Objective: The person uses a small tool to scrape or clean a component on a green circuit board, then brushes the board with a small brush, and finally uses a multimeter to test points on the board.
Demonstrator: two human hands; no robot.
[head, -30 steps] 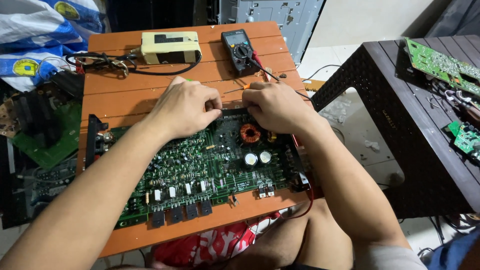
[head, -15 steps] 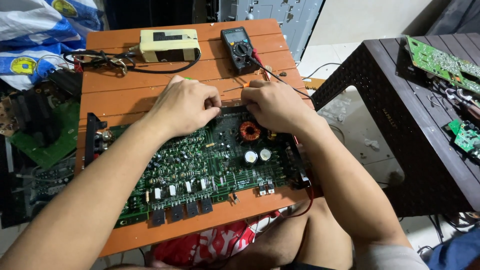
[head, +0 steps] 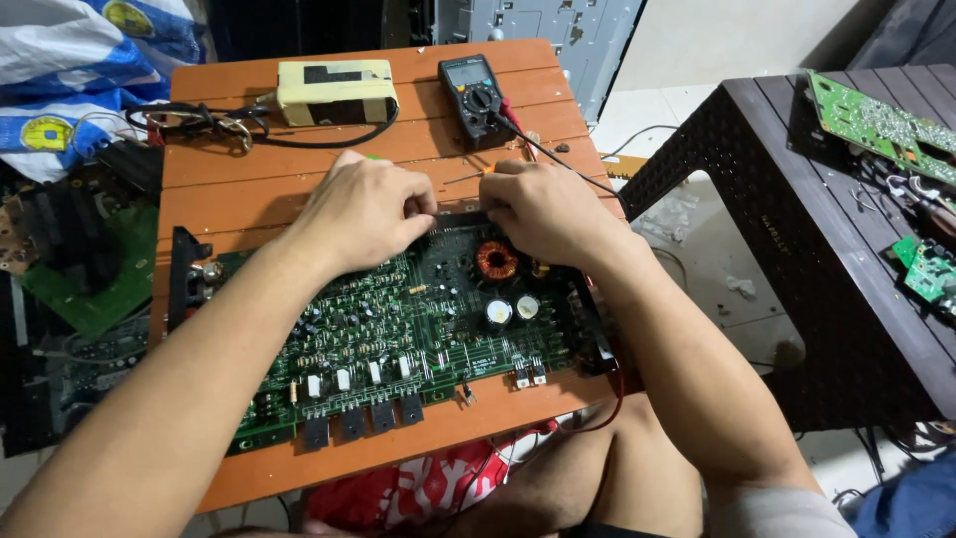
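Observation:
A large green circuit board (head: 398,334) lies on an orange wooden table (head: 249,189). It carries a copper coil (head: 496,260), two round capacitors (head: 511,310) and a row of black transistors along its near edge. My left hand (head: 363,211) and my right hand (head: 543,207) rest at the board's far edge, fingers curled and pinching a dark strip-like part (head: 458,215) between them. What exactly the fingertips grip is partly hidden.
A multimeter (head: 474,96) with leads and a cream box (head: 336,92) with a black cable stand at the table's far side. Other boards lie on the floor at left (head: 90,289). A dark table (head: 846,199) with green boards (head: 876,120) stands at right.
Both hands stay at the board's far edge; only a slight shift of the view and fingers.

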